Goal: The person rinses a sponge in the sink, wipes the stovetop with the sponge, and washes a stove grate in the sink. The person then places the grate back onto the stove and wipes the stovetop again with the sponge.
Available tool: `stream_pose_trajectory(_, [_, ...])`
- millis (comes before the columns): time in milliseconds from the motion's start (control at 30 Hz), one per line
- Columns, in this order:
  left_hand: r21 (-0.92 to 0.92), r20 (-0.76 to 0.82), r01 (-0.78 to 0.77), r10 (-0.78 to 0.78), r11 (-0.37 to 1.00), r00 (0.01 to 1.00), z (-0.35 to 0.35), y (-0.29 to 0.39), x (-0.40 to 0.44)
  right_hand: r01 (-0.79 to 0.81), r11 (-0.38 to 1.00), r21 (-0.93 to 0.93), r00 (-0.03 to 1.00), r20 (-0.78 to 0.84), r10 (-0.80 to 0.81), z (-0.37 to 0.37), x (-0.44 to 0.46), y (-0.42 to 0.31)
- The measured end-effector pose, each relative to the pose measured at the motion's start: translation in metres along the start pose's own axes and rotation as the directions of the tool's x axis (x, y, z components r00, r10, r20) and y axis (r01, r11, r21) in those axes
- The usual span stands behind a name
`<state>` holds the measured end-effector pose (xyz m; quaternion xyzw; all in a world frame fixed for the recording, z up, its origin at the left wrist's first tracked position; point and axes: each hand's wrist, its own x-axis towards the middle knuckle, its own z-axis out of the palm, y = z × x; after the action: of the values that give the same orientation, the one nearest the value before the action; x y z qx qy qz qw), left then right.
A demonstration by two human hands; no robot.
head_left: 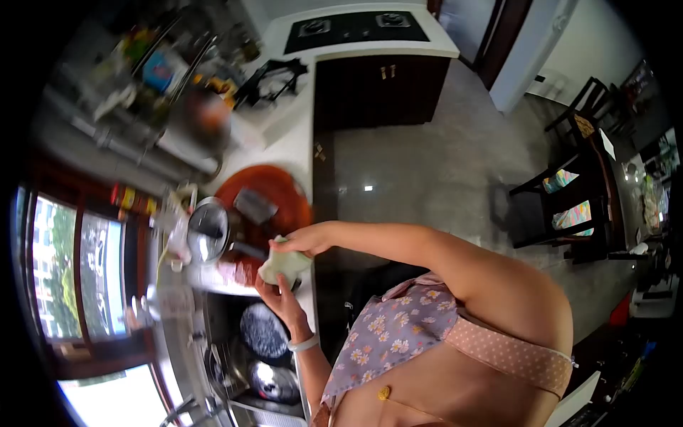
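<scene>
Between my hands is a pale green piece point(286, 266); I cannot tell whether it is a vegetable leaf or a cloth. My right hand point(304, 240) holds its upper side with closed fingers. From below, my left hand point(283, 299), a pale band on its wrist, grips the lower edge with thumb and fingers. Just beyond them a cleaver point(255, 206) lies on a round reddish-brown cutting board point(288, 186). A metal pot point(208, 229) with a long handle stands beside the board. Some reddish stuff point(238, 273) lies near my left fingertips, blurred.
A sink point(222, 313) below holds a speckled dark round pan point(266, 331) and a shiny metal bowl point(274, 382). Crowded racks point(160, 71) line the wall. A black stand point(277, 80) and a stove point(356, 32) are farther along the counter. Chairs point(569, 206) stand across the floor.
</scene>
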<state>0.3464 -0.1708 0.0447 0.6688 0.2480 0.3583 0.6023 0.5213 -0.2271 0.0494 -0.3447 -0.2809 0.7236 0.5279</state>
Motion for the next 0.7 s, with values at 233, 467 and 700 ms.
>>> stream_pose_trajectory(233, [0.006, 0.367, 0.048, -0.047, 0.999, 0.929, 0.25, -0.034, 0.098, 0.229, 0.971, 0.072, 0.771, -0.623, -0.136, -0.195, -0.193, -0.033])
stream_pose_trajectory(467, [0.241, 0.492, 0.03, -0.149, 0.97, 0.858, 0.39, -0.06, 0.203, 0.544, 0.812, 0.213, 0.518, -0.846, -0.126, -0.332, -0.283, -0.065])
stream_pose_trajectory(700, [0.209, 0.522, 0.107, -0.203, 0.972, 0.829, 0.493, -0.103, 0.342, 0.599, 0.784, -0.164, -0.048, -0.984, -0.17, -0.512, -0.417, -0.097])
